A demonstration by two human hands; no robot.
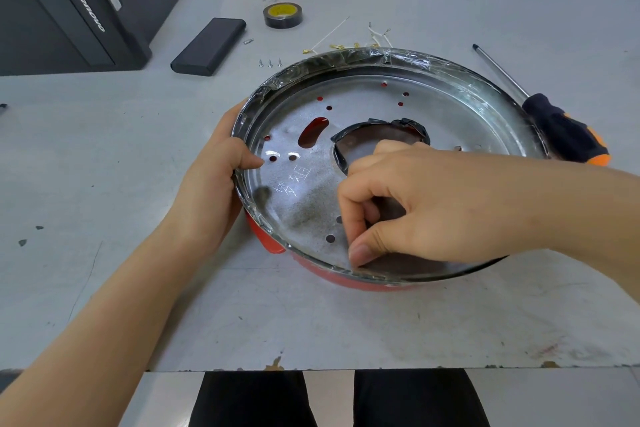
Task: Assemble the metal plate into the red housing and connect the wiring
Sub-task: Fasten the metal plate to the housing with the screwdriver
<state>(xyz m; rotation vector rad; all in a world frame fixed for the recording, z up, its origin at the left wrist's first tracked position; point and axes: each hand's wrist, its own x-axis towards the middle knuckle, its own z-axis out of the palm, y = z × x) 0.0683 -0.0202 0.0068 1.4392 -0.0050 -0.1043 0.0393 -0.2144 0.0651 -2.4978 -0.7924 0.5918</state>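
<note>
Already the metal plate [363,135] sits inside the red housing [332,274], which shows only as a red band under the near rim and as red glimpsed through the plate's small holes and the oblong slot; both stand near the middle of the grey table [104,156]. The plate's outer rim is wrapped in clear film over dark tape, and its central opening is edged with black tape. The left hand [214,180] holds the rim at the left side, palm outside and thumb hooked over onto the plate. The right hand [408,204] lies across the near half, fingers curled, thumb tip pressing down at the near edge; whether it pinches anything small I cannot tell. By my reading the plate is being seated and turned into register. To do it well, keep the left hand as the steady anchor, press evenly round the edge rather than at one spot, and line the holes up with what lies beneath before any fastening. Beyond the far rim lie loose white wires with brass terminals [349,42], three screws [270,62], a roll of tape [283,14] and a black case [209,46]; a screwdriver [550,118] rests to the right, just beside the housing.
</note>
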